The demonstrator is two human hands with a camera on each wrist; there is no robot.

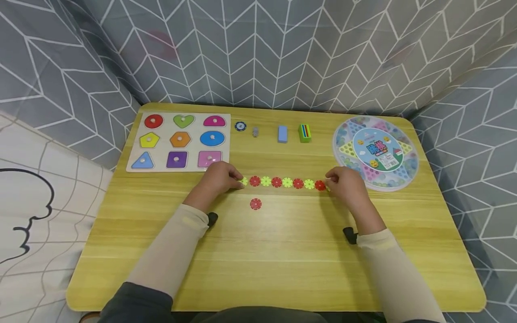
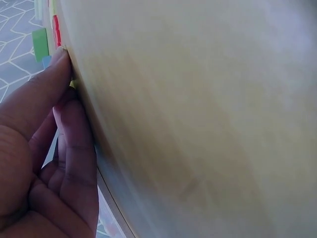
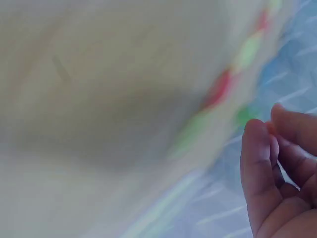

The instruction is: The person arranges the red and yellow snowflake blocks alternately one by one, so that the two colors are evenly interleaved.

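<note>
At the two ends of the chain of red and yellow-green snowflake discs (image 1: 286, 182), the fingers do the work: the left hand (image 1: 218, 178) curls its fingertips round the yellow-green end disc, and the right hand (image 1: 346, 185) pinches the far end beside the last red disc. That chain lies flat across the middle of the wooden table (image 1: 282, 255), running left to right. Such small plastic pieces look light and stiff, yet the slotted joints would likely flex or pop apart if lifted from one end, so both ends seem the sensible hold. A loose red disc (image 1: 256, 204) sits just nearer the front edge; the shape puzzle board (image 1: 179, 141) fills the back left corner, the round game tray (image 1: 375, 152) the back right.
</note>
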